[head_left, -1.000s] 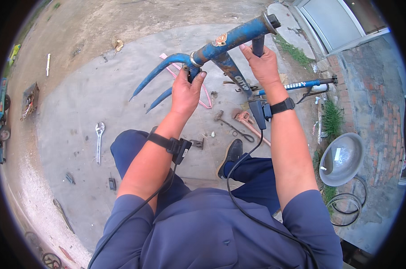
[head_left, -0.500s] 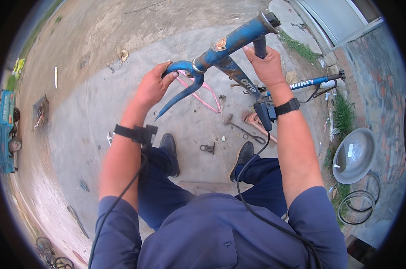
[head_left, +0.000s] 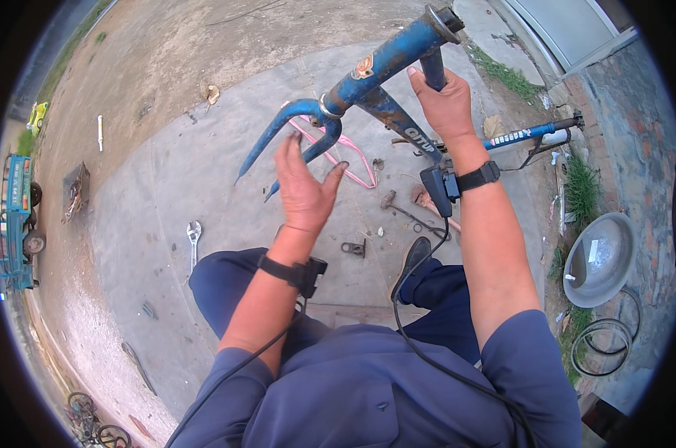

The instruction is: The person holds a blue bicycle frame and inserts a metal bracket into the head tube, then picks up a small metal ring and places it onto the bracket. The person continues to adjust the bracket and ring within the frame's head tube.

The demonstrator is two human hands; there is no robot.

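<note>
A worn blue bicycle frame (head_left: 389,69), with rust and scuffs, is held up in front of me, tilted, its head tube pointing to the far right. My right hand (head_left: 451,108) is closed around one of its tubes behind the head tube. From the head tube's near end, the blue fork (head_left: 272,137) reaches toward the left, its two blades apart. My left hand (head_left: 304,187) is beside the fork blades, fingers spread, thumb out, holding nothing. Whether its fingertips touch the nearer blade is unclear.
On the concrete lie a pink loop (head_left: 368,173), a hammer (head_left: 407,208), a metal bracket (head_left: 354,249) and an adjustable wrench (head_left: 194,233). Another blue bicycle frame (head_left: 528,135) lies at right, with a metal basin (head_left: 623,257) and tires (head_left: 603,347) nearer. A blue cart (head_left: 15,216) stands far left.
My left hand has let go of the fork and moved right and nearer, opening. My left knee has swung outward, and the wrench has come into fuller view. The frame has shifted slightly left.
</note>
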